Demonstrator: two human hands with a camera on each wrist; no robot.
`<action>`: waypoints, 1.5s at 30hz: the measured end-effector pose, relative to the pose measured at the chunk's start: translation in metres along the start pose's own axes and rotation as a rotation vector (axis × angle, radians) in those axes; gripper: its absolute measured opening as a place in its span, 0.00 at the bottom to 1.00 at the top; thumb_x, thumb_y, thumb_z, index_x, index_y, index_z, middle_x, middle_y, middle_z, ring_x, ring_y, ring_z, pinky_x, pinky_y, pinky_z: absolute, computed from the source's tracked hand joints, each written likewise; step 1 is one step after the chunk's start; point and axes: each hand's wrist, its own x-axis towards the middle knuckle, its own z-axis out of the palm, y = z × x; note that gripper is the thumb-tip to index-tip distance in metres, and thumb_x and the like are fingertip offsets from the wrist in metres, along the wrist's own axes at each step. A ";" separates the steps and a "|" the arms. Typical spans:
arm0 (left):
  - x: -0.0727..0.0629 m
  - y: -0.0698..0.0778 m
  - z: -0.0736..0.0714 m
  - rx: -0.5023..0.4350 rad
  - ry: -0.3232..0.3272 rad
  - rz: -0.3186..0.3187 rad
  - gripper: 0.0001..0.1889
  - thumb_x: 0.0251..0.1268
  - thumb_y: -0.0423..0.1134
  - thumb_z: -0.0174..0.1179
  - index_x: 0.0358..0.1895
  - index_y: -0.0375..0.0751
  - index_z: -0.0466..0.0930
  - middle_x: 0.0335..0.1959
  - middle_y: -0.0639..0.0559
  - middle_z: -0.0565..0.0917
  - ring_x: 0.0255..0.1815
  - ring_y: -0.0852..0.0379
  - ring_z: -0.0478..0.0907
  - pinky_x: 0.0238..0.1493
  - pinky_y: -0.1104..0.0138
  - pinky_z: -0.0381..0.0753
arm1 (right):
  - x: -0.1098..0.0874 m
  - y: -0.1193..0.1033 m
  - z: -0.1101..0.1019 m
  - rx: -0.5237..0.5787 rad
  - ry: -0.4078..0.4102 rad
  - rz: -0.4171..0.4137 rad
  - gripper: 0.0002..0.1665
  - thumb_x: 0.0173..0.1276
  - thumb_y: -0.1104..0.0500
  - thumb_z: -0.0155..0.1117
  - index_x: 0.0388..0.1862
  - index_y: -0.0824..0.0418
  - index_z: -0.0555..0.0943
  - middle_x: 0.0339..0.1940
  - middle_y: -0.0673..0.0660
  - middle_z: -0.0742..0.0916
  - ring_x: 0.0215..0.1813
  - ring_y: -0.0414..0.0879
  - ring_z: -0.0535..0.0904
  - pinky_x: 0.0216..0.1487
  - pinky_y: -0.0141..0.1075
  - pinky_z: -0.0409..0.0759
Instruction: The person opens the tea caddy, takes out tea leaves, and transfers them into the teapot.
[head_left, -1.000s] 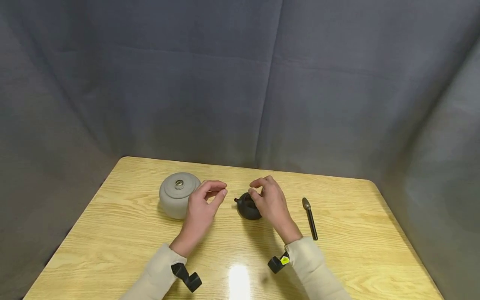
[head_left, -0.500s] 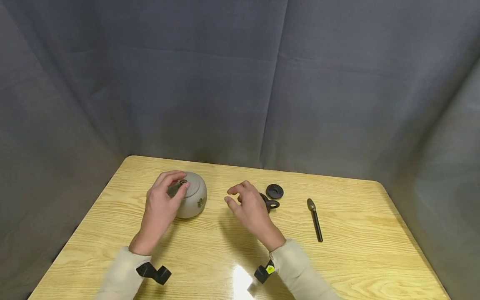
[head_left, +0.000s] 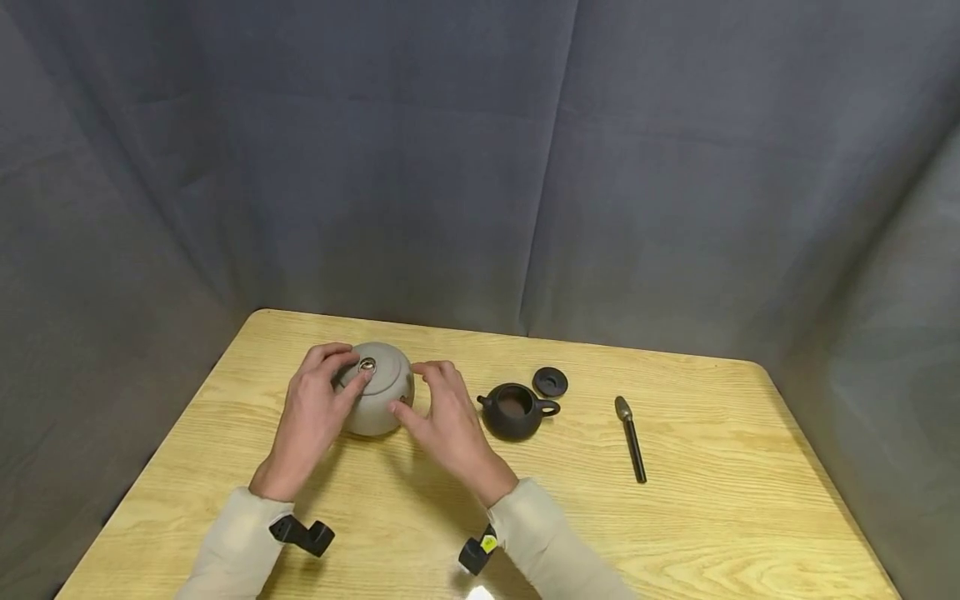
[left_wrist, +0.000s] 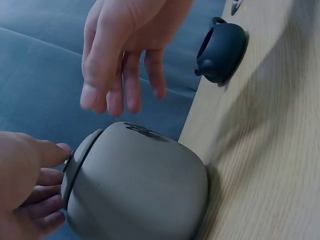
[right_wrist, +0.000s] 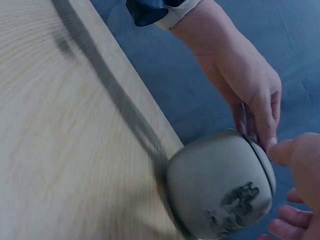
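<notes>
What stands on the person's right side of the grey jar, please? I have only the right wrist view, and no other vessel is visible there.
Observer: A small dark teapot stands there, to the right of the jar.
Operator: Thank you. Is something lying behind the teapot?
Observer: Yes, a round dark lid lies behind it, slightly to the right.
Operator: And what is farthest to the right?
Observer: A slim dark tool, its greyish head pointing away from the person.

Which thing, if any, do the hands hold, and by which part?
The left hand has its thumb at the knob of the grey lid; a grip cannot be told. The right hand holds nothing.
</notes>
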 end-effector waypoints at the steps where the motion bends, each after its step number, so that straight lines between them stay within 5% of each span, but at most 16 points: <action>1: 0.001 0.000 0.000 -0.001 -0.005 0.002 0.20 0.75 0.38 0.68 0.59 0.24 0.84 0.65 0.33 0.79 0.68 0.33 0.78 0.70 0.40 0.79 | 0.001 -0.001 0.003 0.003 -0.003 0.007 0.35 0.75 0.44 0.72 0.73 0.59 0.76 0.68 0.58 0.79 0.70 0.52 0.77 0.67 0.49 0.83; 16: 0.004 -0.001 0.003 0.041 0.033 0.055 0.16 0.73 0.37 0.70 0.53 0.26 0.87 0.59 0.35 0.84 0.64 0.35 0.79 0.66 0.42 0.82 | 0.012 0.001 0.028 -0.004 -0.048 0.022 0.50 0.74 0.38 0.71 0.84 0.60 0.63 0.80 0.60 0.72 0.77 0.53 0.73 0.76 0.49 0.78; 32: 0.020 0.004 -0.010 -0.033 -0.161 -0.184 0.14 0.74 0.41 0.65 0.48 0.29 0.84 0.71 0.35 0.74 0.71 0.33 0.75 0.72 0.41 0.75 | 0.014 0.002 0.033 -0.061 -0.046 0.023 0.51 0.75 0.34 0.67 0.85 0.58 0.62 0.80 0.58 0.73 0.79 0.51 0.73 0.77 0.47 0.78; 39: 0.028 0.006 -0.013 0.016 -0.227 -0.171 0.12 0.72 0.41 0.63 0.34 0.35 0.82 0.69 0.32 0.74 0.70 0.32 0.74 0.70 0.40 0.76 | 0.014 0.002 0.033 -0.079 -0.049 0.038 0.51 0.76 0.33 0.65 0.86 0.57 0.61 0.81 0.56 0.73 0.80 0.51 0.72 0.77 0.48 0.77; 45: 0.028 0.004 -0.013 0.005 -0.215 -0.201 0.13 0.75 0.42 0.59 0.36 0.34 0.83 0.70 0.34 0.75 0.70 0.33 0.74 0.69 0.41 0.76 | 0.016 -0.001 0.030 -0.046 -0.061 0.049 0.51 0.75 0.34 0.68 0.85 0.58 0.62 0.81 0.57 0.73 0.80 0.51 0.72 0.78 0.47 0.76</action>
